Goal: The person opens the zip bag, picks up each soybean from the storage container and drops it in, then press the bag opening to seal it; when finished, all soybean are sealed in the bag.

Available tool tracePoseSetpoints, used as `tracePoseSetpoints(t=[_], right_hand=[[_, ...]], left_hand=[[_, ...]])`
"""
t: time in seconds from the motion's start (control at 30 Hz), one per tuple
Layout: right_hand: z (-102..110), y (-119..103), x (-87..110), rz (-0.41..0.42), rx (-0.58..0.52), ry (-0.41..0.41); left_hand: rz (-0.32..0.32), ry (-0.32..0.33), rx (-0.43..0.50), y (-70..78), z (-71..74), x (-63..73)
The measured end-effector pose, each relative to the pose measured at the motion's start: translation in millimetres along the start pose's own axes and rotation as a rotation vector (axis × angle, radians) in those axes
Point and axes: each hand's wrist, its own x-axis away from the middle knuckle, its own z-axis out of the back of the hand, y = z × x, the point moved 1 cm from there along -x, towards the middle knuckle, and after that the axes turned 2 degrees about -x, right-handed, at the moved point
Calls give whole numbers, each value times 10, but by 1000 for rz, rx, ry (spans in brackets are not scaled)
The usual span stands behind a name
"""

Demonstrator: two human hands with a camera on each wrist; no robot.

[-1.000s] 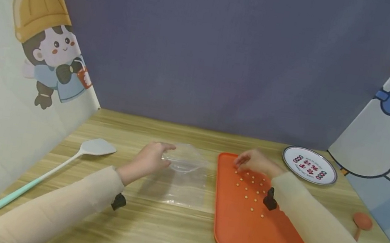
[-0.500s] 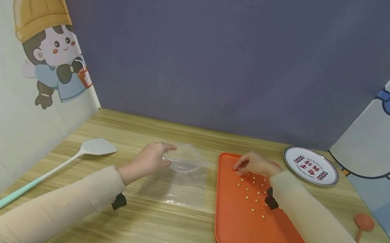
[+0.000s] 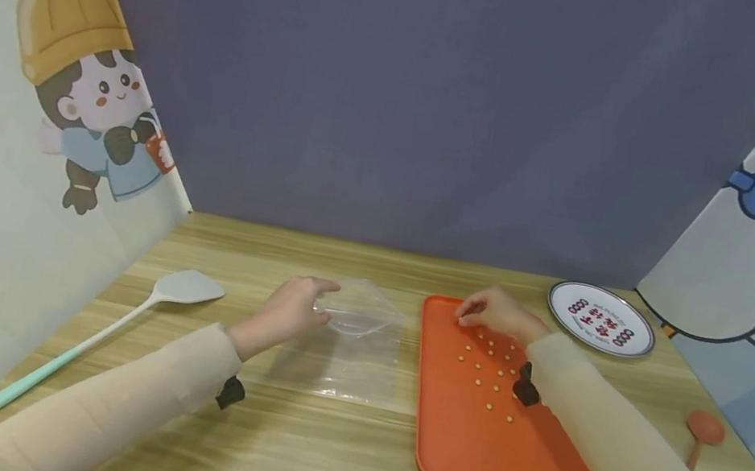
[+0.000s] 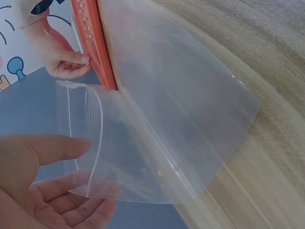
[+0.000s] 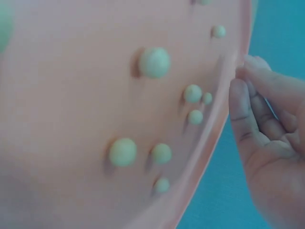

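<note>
Clear plastic of the zip bag (image 3: 361, 367) stands raised at its mouth, where the left hand (image 3: 287, 313) holds it between thumb and fingers set apart, while the rest lies on the wooden table (image 3: 301, 452). Beside the bag, over the far left corner of an orange tray (image 3: 483, 463) dotted with pale pellets (image 3: 478, 382), the right hand (image 3: 499, 315) has thumb and fingertips pressed together, though I cannot tell whether one pellet is pinched between them. Farther out, a white plate (image 3: 602, 319) lies near the tray's far right corner, an orange spoon (image 3: 705, 428) to the tray's right, and a white spatula (image 3: 185, 286) left of the left hand.
</note>
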Motion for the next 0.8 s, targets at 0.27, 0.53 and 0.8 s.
tracePoseSetpoints(t=[0.27, 0.53, 0.8], right_hand=[[6, -185, 38, -13, 25, 92], [-104, -539, 10, 21, -134, 105], [-306, -949, -76, 90, -281, 58]], left_hand=[[-37, 18, -30, 13, 8, -1], [-41, 22, -15, -6, -9, -17], [-36, 18, -20, -7, -12, -26]])
